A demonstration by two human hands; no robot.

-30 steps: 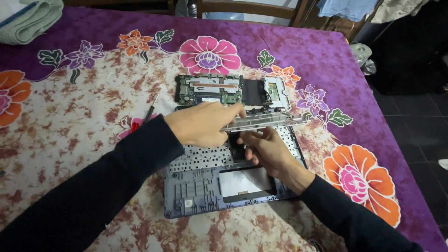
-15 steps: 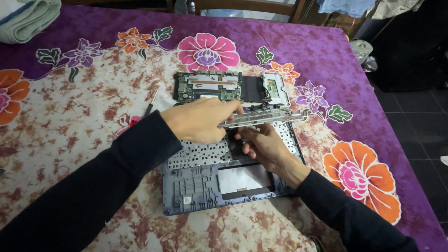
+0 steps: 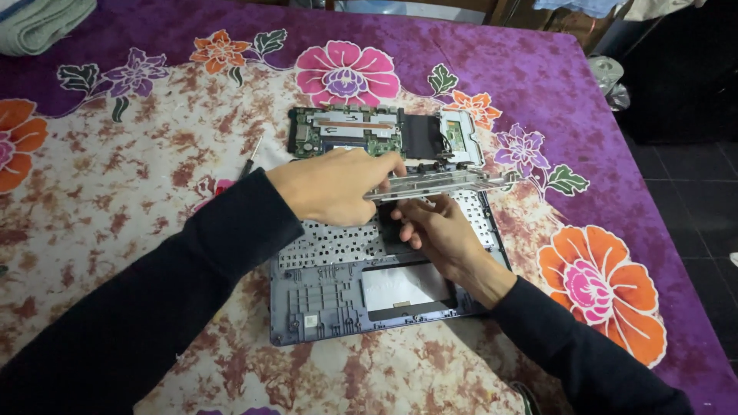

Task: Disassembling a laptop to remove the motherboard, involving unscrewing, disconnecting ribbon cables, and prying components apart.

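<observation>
- Silver metal frame (image 3: 438, 184) is gripped at its left end by the left hand (image 3: 334, 187), fingers closed on it; held level just above the laptop base
- Right hand (image 3: 438, 230) is placed under the frame, fingers curled; whether anything is gripped cannot be told
- Opened laptop base (image 3: 338, 296) lies near the middle of the table, touchpad side toward the near edge
- Green circuit board (image 3: 342, 132) is seen just beyond the base, toward the far edge
- Screwdriver (image 3: 250, 160) lies left of the board on the floral tablecloth (image 3: 115, 192)
- Folded towel (image 3: 38, 23) is at the far left corner
</observation>
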